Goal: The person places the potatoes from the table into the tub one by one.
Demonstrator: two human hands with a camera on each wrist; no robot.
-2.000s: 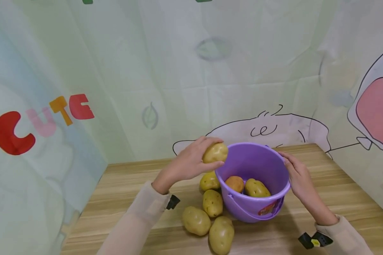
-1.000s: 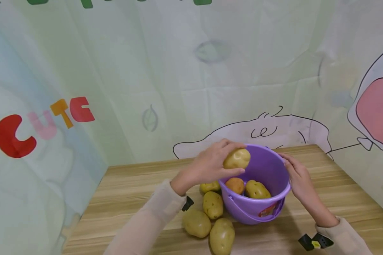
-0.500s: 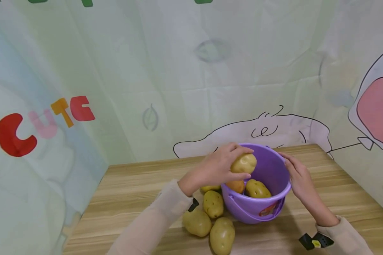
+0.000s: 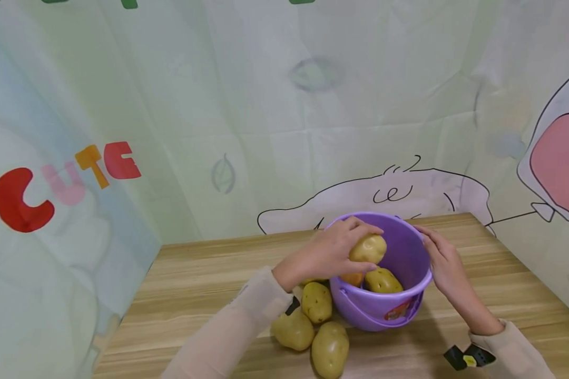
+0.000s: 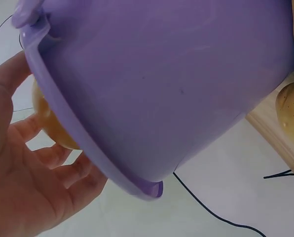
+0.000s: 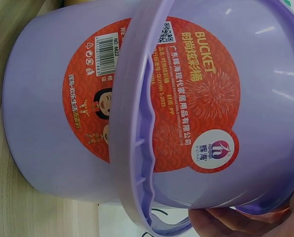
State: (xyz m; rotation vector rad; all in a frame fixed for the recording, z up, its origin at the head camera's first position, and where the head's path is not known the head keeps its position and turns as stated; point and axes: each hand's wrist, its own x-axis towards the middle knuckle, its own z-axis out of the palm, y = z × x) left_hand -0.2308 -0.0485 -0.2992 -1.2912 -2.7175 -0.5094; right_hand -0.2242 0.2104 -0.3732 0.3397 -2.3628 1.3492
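Observation:
A purple bucket [image 4: 374, 310] stands on the wooden table, its handle folded down against the front. Over its mouth my left hand [image 4: 334, 247] grips a pale potato [image 4: 371, 249] between fingers and thumb, just inside the left part of the rim. Inside the bucket lie another potato [image 4: 383, 281] and an orange-brown round one [image 4: 352, 278], partly hidden by my left hand. My right hand [image 4: 448, 266] holds the bucket's right rim; in the right wrist view its fingers [image 6: 236, 221] show at the rim. The left wrist view shows the held potato [image 5: 53, 121] behind the rim.
Several potatoes lie on the table left of the bucket, among them one against its side [image 4: 316, 302], one at the front [image 4: 330, 350] and one partly under my left sleeve [image 4: 292, 330]. A printed cloth [image 4: 265, 121] hangs behind the table [image 4: 185, 289].
My left hand has carried the pale potato rightward from beside the bucket's left rim to over its mouth, and lowered it slightly. My right hand has stayed on the rim.

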